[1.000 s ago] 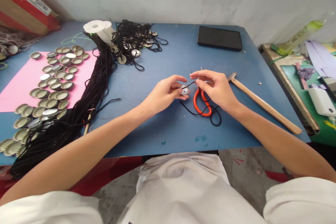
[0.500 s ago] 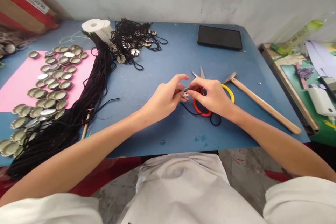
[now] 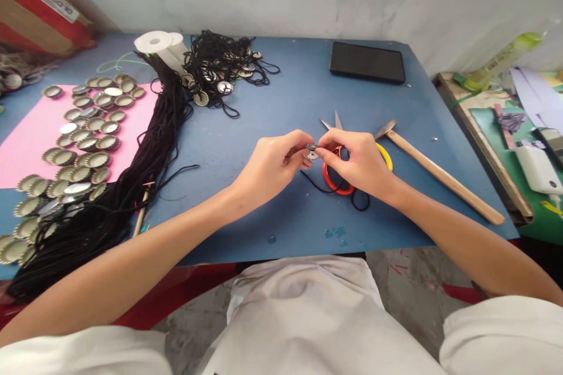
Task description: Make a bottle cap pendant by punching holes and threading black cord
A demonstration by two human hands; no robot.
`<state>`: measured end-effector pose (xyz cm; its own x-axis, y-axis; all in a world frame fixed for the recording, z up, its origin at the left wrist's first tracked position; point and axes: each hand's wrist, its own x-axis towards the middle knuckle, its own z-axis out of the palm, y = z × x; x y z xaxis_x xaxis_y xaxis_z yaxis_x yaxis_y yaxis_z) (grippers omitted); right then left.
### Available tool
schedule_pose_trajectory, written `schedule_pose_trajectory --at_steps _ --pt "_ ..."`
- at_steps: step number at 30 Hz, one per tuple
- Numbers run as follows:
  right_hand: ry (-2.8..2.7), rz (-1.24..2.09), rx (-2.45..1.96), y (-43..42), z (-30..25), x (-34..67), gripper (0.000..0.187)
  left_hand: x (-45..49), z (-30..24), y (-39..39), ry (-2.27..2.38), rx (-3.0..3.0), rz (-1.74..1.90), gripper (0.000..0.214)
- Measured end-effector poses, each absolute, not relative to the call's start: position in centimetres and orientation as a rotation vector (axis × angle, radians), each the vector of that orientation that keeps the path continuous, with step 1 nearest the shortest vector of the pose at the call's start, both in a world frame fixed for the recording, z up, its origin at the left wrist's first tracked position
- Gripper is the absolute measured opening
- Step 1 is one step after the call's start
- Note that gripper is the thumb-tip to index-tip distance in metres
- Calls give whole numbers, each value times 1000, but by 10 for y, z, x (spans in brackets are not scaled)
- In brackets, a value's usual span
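Between my two hands, over the middle of the blue table, is a bottle cap [image 3: 312, 154]. My left hand [image 3: 279, 164] pinches it from the left with thumb and forefinger. From the other side, the fingertips of my right hand [image 3: 354, 161] close on the cap and a bit of black cord at it. A black cord [image 3: 319, 187] trails down to the table and ends in a loop below my right hand. Under that hand lie scissors [image 3: 326, 178] with red and yellow handles, partly hidden, blades pointing away.
A hammer [image 3: 444, 173] lies to the right, a black phone [image 3: 367, 62] farther back. Many bottle caps [image 3: 97, 159] cover a pink sheet [image 3: 26, 129] at left, beside a bundle of black cords [image 3: 153, 146]. Corded caps [image 3: 225, 88] and a white roll [image 3: 153, 42] are behind.
My left forefinger has come down from its raised position onto the cap's edge. The right hand stays almost in place, and the view has shifted slightly.
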<state>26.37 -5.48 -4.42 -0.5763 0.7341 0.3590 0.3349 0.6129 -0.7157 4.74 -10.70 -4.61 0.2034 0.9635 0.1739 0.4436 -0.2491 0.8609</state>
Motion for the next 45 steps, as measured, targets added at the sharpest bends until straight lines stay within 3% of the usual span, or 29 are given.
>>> schedule_pose_trajectory --at_steps 6,12,16,20,29,34,40,45 --pt "-2323 628 -893 -35 -34 277 20 47 -45 -107 1355 1752 1010 10" --pt "-2689 -194 -1252 -20 -21 305 27 46 -45 -105 1377 1740 1047 9" --pt "-2888 -378 -1246 -29 -20 309 41 46 -45 -103 1379 1743 1061 10" --pt "-2953 -332 -1238 -29 -14 312 55 45 -44 -103 1396 1739 1069 9" --pt "-2921 107 -1262 1 -5 348 35 37 -30 -98 1453 1669 1181 7" --pt "-3032 78 -1134 8 -14 349 40 36 -31 -97 1446 1643 1208 5" --pt "-2946 134 -1154 4 -19 332 23 37 -34 -96 1448 1659 1219 7" --pt "-2773 94 -1113 -4 -21 324 29 36 -34 -95 1422 1654 1244 9"
